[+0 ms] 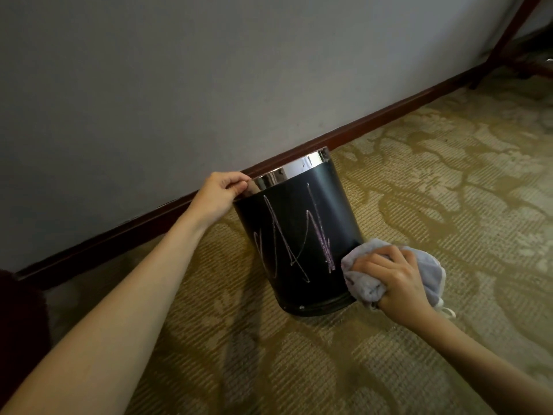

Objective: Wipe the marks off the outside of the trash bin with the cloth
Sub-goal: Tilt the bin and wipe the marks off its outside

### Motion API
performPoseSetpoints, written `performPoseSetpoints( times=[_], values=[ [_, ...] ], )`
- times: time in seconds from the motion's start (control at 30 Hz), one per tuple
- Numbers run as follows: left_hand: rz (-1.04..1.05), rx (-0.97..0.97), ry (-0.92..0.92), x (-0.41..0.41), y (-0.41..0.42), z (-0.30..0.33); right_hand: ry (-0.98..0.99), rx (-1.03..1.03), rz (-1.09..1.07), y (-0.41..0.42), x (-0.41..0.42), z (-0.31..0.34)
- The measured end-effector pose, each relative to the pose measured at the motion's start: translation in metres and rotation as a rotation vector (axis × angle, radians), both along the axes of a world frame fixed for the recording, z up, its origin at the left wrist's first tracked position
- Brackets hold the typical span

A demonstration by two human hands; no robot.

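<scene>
A black round trash bin (302, 295) with a shiny chrome rim (294, 169) stands on the carpet against the wall. Pale purple zigzag marks (294, 238) run across its front side. My left hand (220, 194) grips the rim at the bin's upper left. My right hand (395, 280) holds a bunched grey-lilac cloth (363, 284) pressed to the bin's lower right side, just right of the marks.
A patterned tan carpet (419, 190) covers the floor. A grey wall (209, 70) with a dark red skirting board (374, 118) runs behind the bin. Dark wooden furniture legs (508, 34) stand at the top right.
</scene>
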State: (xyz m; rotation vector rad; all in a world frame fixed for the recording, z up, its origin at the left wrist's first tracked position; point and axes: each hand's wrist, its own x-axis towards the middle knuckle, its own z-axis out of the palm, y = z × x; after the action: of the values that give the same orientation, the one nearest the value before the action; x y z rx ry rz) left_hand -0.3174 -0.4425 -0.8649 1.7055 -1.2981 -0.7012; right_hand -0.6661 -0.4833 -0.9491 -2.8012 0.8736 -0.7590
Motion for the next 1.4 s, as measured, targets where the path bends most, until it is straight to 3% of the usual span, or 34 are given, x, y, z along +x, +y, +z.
performPoseSetpoints(
  times=[0.13, 0.43, 0.73, 0.93, 1.13, 1.27, 1.4],
  values=[
    [-0.047, 0.009, -0.019, -0.012, -0.002, 0.009, 0.011, 0.003, -0.001, -0.010, 0.007, 0.018],
    [-0.060, 0.048, 0.014, -0.036, -0.018, 0.015, -0.210, 0.128, -0.063, -0.079, 0.072, 0.099],
    [-0.026, 0.035, 0.093, -0.002, -0.017, -0.001, 0.060, 0.293, -0.045, -0.027, -0.002, 0.026],
    [-0.047, 0.056, 0.114, -0.004, -0.012, -0.001, 0.181, 0.271, 0.042, -0.022, -0.013, 0.035],
    [-0.038, 0.067, 0.019, -0.018, -0.012, 0.008, -0.011, 0.050, 0.042, -0.051, 0.042, 0.073],
    [-0.068, 0.082, -0.009, -0.022, -0.013, 0.010, -0.189, 0.057, -0.045, -0.067, 0.086, 0.095],
    [-0.035, 0.076, 0.007, -0.009, -0.011, 0.004, -0.123, 0.042, -0.039, -0.050, 0.075, 0.078]
  ],
)
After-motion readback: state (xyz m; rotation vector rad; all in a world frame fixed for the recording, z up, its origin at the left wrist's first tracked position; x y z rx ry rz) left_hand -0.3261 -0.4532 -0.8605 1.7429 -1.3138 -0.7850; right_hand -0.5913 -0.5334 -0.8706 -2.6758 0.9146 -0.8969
